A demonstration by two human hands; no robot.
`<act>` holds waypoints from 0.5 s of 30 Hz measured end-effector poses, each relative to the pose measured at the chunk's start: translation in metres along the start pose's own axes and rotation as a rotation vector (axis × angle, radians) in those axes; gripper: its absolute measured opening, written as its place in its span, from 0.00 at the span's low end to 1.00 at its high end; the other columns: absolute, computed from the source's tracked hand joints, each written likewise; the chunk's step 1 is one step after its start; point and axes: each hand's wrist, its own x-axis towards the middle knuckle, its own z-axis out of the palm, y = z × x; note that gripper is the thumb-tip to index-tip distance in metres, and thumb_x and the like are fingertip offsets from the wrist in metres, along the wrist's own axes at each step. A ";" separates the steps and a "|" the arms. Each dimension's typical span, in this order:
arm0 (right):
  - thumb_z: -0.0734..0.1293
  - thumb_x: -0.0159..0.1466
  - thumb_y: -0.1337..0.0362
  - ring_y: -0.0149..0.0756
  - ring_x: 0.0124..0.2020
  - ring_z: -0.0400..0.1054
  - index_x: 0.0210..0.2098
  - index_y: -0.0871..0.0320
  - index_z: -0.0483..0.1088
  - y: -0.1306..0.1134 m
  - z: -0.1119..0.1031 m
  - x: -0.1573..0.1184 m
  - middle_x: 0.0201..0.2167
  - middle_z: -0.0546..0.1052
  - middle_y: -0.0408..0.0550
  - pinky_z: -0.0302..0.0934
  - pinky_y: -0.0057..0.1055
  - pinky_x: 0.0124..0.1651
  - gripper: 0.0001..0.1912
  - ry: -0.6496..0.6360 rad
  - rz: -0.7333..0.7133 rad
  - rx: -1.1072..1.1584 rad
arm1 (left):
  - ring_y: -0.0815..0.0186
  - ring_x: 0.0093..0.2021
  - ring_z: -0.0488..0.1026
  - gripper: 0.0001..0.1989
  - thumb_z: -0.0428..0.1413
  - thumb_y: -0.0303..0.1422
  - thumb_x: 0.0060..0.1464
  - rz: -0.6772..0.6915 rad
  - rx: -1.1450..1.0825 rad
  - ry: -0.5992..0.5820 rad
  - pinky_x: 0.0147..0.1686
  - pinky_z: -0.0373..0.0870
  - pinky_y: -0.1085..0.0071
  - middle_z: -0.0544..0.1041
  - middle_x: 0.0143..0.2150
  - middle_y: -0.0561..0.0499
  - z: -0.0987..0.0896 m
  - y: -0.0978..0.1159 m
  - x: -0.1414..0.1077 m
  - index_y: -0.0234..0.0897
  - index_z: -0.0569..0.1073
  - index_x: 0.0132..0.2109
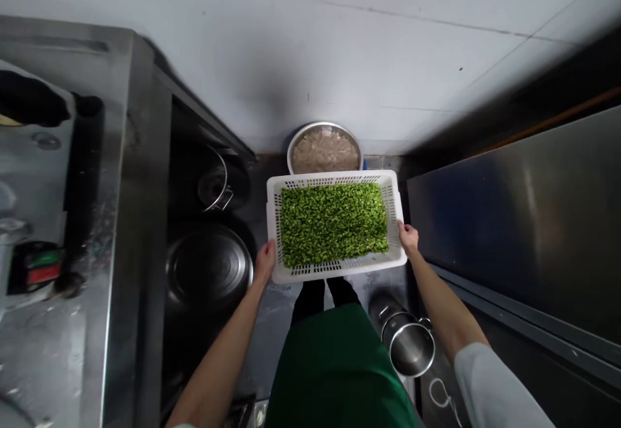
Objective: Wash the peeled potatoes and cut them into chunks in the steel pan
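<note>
A white slotted plastic basket [334, 275] is held level in front of my body. Chopped green vegetable pieces [334, 224] cover most of its bottom. My left hand [265, 258] grips the basket's left edge near the front corner. On the right edge, my right hand [408, 236] is closed round the rim, with its fingers mostly hidden. Just beyond the basket, a round metal bowl [290, 154] holds pale brownish pieces [325, 150]; the basket's far rim hides its near part.
A steel counter [53, 350] stands at the left, with a pot [213, 182] and a large round lid [208, 266] beneath or beside it. Metal pots [412, 349] stand at lower right. A steel cabinet [524, 221] borders the right, and a white wall [339, 46] rises ahead.
</note>
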 end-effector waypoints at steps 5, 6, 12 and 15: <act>0.64 0.60 0.47 0.37 0.24 0.62 0.22 0.63 0.74 -0.011 0.003 0.016 0.15 0.68 0.45 0.54 0.31 0.31 0.24 0.297 0.124 0.187 | 0.66 0.28 0.66 0.22 0.54 0.51 0.52 -0.046 -0.031 0.240 0.30 0.63 0.71 0.70 0.23 0.52 0.000 0.036 0.004 0.34 0.72 0.28; 0.64 0.59 0.49 0.35 0.23 0.60 0.21 0.62 0.72 -0.018 0.000 0.023 0.14 0.64 0.43 0.53 0.31 0.30 0.23 0.309 0.120 0.222 | 0.67 0.27 0.65 0.21 0.55 0.50 0.51 -0.030 -0.054 0.273 0.29 0.61 0.71 0.69 0.23 0.53 -0.002 0.050 0.007 0.34 0.72 0.28; 0.62 0.58 0.52 0.32 0.23 0.57 0.20 0.61 0.70 -0.110 -0.017 0.098 0.14 0.59 0.39 0.51 0.29 0.28 0.20 0.341 -0.079 0.333 | 0.70 0.27 0.63 0.15 0.58 0.38 0.56 0.069 -0.162 0.347 0.34 0.66 0.71 0.64 0.22 0.56 0.006 0.149 0.063 0.31 0.72 0.28; 0.63 0.59 0.54 0.34 0.25 0.60 0.22 0.60 0.71 -0.160 -0.008 0.143 0.15 0.62 0.40 0.57 0.31 0.33 0.17 0.353 -0.127 0.326 | 0.68 0.30 0.68 0.14 0.57 0.36 0.60 0.110 -0.150 0.396 0.41 0.72 0.66 0.64 0.23 0.54 0.022 0.188 0.111 0.31 0.71 0.28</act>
